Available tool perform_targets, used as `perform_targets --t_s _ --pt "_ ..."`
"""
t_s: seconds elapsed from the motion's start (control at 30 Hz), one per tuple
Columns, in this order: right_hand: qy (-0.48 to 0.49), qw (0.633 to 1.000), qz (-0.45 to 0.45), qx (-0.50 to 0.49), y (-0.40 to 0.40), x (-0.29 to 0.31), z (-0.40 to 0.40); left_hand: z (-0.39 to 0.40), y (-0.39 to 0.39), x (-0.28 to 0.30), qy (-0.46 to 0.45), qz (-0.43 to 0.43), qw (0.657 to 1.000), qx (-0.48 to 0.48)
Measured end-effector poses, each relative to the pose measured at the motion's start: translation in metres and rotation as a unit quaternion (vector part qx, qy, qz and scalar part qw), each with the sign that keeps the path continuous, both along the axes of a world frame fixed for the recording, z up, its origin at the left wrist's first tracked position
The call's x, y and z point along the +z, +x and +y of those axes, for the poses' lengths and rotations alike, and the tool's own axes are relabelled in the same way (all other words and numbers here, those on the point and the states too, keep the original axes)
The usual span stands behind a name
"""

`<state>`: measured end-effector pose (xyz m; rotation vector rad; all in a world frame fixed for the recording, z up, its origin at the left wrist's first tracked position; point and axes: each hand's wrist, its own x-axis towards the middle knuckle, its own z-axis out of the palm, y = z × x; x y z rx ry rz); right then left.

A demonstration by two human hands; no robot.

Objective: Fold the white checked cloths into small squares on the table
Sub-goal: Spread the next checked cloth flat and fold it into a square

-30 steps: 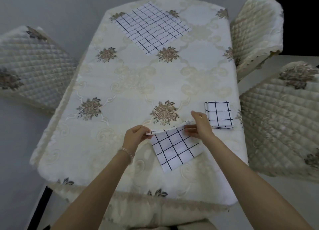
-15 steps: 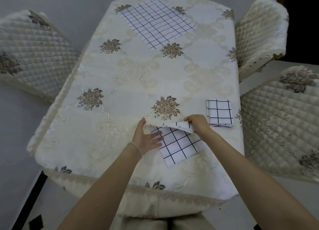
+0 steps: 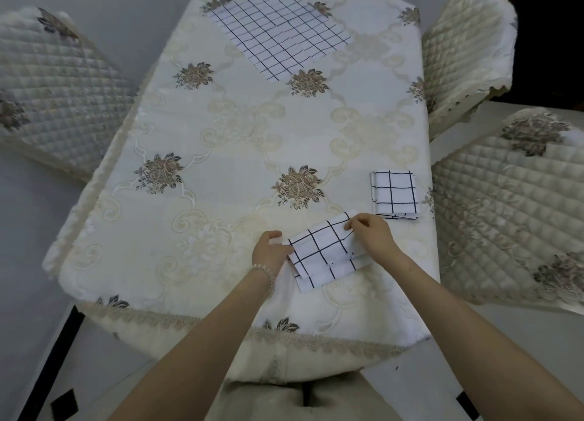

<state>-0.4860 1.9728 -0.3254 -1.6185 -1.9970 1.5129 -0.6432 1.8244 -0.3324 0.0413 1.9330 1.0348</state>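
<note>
Near table edge | left hand [image 3: 269, 252], right hand [image 3: 370, 233] | grips pinching half-folded cloth [image 3: 328, 256] ends

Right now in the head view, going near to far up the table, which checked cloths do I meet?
Half-folded cloth under both hands → folded square cloth at the right edge → unfolded cloth spread flat at the far end.

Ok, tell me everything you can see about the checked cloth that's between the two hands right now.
The cloth being folded is thin white fabric with a dark grid of lines. It lies partly folded on the tablecloth near the front edge, turned at an angle, with layered edges offset along its near side. The left hand presses its left end; the right hand pinches its far right corner. It sits apart from the finished folded square.
</note>
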Motion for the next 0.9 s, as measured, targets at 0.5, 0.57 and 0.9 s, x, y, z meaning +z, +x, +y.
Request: perform_targets --t_s 0.5,0.57,0.9 --pt "0.049 0.991 -0.084 0.091 0.022 -0.017 -0.004 0.005 0.019 -0.007 -0.048 0.225 0.964 -0.134" --pt "0.039 0.992 -0.084 0.086 0.024 -0.019 -0.002 0.003 0.022 -0.009 -0.045 0.243 0.957 -0.151" --pt "0.105 0.991 -0.079 0.037 0.035 -0.033 -0.007 -0.009 0.028 -0.021 -0.052 0.394 0.89 -0.221"
